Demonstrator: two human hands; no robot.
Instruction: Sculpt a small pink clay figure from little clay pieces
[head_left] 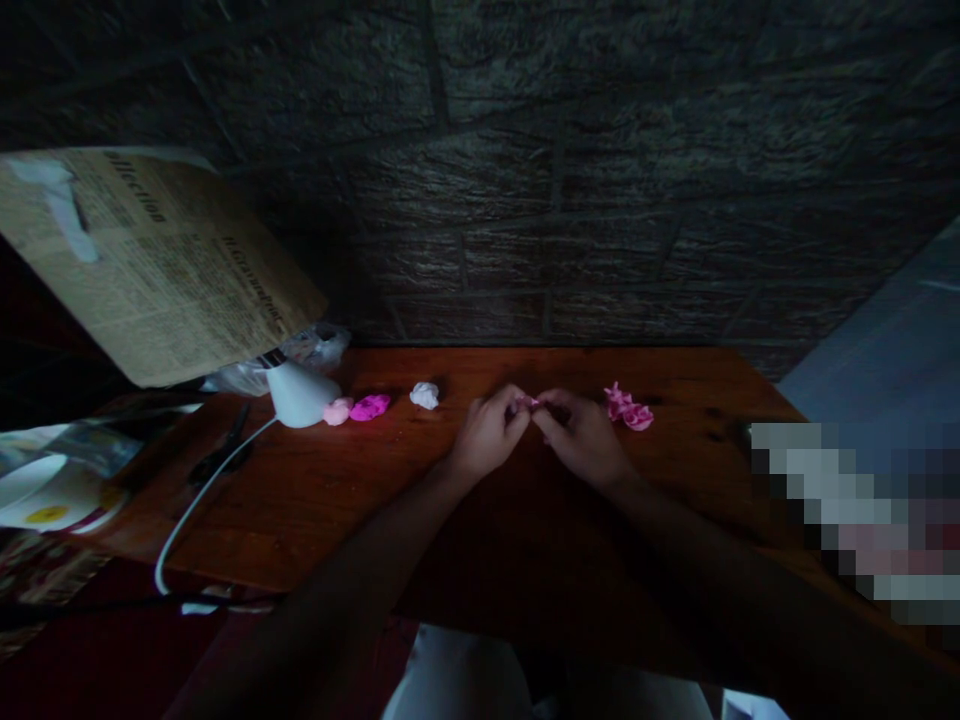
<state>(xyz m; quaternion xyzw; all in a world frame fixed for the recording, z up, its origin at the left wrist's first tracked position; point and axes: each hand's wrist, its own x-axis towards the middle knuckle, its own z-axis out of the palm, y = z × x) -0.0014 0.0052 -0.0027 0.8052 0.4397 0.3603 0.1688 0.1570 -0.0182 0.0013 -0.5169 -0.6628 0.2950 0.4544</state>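
Above the wooden table, my left hand (pixel 491 430) and my right hand (pixel 581 432) meet at the fingertips. Both pinch a small piece of pink clay (pixel 534 402), mostly covered by the fingers. Just right of my right hand lie ruffled, petal-like pink clay shapes (pixel 630 410). To the left of my left hand is a white lump of clay (pixel 424 396). Farther left, a magenta lump (pixel 370 407) touches a pale pink lump (pixel 338 411).
A lamp with a white base (pixel 300 392) and a newsprint-patterned shade (pixel 172 260) stands at the left, its white cable (pixel 174 520) hanging over the table's edge. Near it are a clear plastic bag (pixel 319 345) and a white paper cup (pixel 56 490). A dark brick-patterned wall (pixel 480 200) rises behind.
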